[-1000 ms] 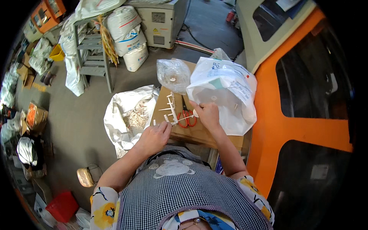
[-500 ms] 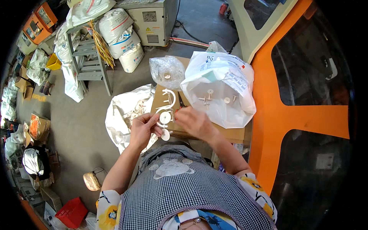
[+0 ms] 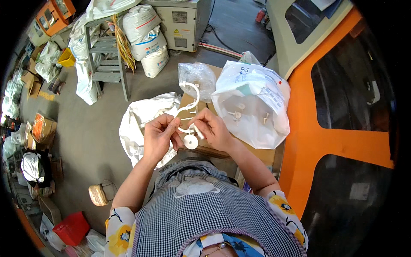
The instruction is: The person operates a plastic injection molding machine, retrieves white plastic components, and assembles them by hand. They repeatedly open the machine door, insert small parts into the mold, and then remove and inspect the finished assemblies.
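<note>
A white plastic runner in a curved S shape point(image 3: 196, 95) is pinched between the thumb and fingers of my left hand point(image 3: 161, 136). Its upper arc rises away from me, and a round white disc point(image 3: 190, 141) hangs at its near end. My right hand point(image 3: 215, 132) is just to the right, its fingers closed around a small white disc-headed piece point(image 3: 198, 132), seen nearly edge-on. Whether that piece is still joined to the runner cannot be made out. Both hands are above the near part of a cardboard box point(image 3: 205, 148).
Right on the box stands a translucent white plastic bag point(image 3: 257, 115) with several pegged discs inside. Behind lies a clear plastic bag point(image 3: 197, 79). An open white sack point(image 3: 135, 122) is at left, a grey step ladder point(image 3: 107, 64) farther off. An orange machine point(image 3: 299, 147) borders the right.
My right hand has come in closer to the runner and closed on a disc-headed piece. The disc that faced up beside my left thumb no longer shows there. The view has shifted slightly.
</note>
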`<state>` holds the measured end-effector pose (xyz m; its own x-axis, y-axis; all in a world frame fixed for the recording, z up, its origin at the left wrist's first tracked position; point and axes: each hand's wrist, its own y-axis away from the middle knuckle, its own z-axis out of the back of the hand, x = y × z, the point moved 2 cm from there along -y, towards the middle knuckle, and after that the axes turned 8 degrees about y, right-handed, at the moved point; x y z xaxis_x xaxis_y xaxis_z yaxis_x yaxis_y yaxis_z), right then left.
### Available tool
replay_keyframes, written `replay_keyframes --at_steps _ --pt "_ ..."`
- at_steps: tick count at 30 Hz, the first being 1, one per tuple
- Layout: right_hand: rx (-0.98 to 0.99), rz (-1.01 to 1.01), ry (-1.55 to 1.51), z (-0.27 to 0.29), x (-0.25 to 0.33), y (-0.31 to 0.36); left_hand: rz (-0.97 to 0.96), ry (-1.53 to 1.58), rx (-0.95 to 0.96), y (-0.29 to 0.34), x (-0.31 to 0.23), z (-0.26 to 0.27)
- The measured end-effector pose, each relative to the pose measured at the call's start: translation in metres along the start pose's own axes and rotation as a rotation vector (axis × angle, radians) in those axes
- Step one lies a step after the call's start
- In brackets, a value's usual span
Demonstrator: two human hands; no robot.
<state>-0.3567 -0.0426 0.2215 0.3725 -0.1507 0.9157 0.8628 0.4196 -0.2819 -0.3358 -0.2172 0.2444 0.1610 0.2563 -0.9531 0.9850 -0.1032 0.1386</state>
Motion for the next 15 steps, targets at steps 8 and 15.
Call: replay_keyframes --at_steps 8,15 --pt "0.216 -0.315 -0.347 -0.023 0.003 -0.043 -0.095 0.036 -0.134 0.010 -0.010 0.020" --pt "0.428 -0.283 -0.652 -0.045 0.014 -0.055 0.000 0.219 -0.231 0.015 -0.009 0.050"
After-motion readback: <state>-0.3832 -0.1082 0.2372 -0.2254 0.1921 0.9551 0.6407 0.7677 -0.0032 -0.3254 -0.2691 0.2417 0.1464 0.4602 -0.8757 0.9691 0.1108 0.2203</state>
